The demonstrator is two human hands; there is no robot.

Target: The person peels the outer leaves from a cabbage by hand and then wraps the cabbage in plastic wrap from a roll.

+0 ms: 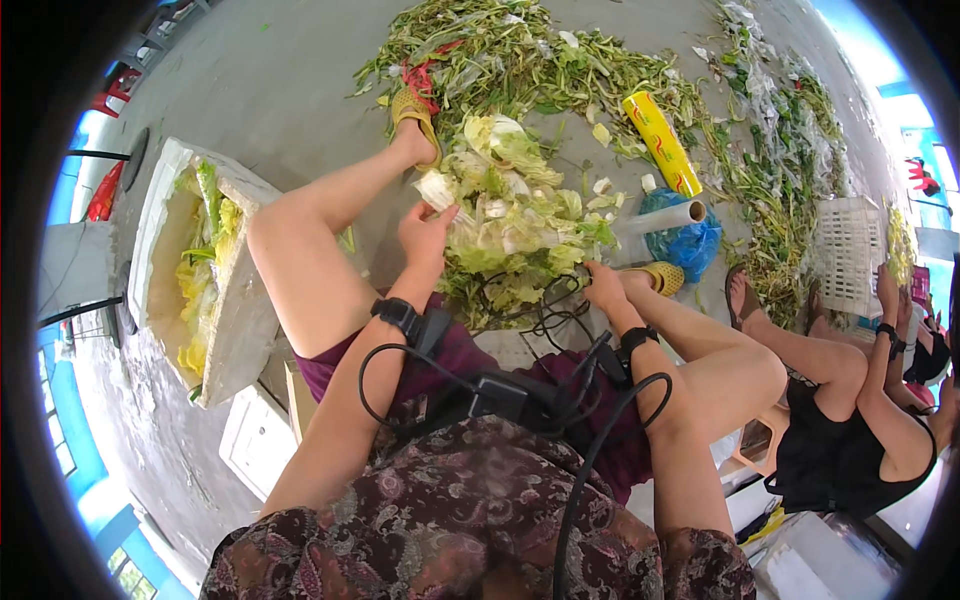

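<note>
Patterned fabric lies nearest; cabbage pile (505, 215) is touched by left hand (425, 235), grip half-open; right hand (603, 287) grip cannot be told

A yellow roll pack (662, 142) with red print lies on the floor (290, 90) among green scraps, a blue bag (683, 240) just below it, a white foam box (240, 320) of leaves stands at left, and a white crate (848, 255) sits at right.
</note>
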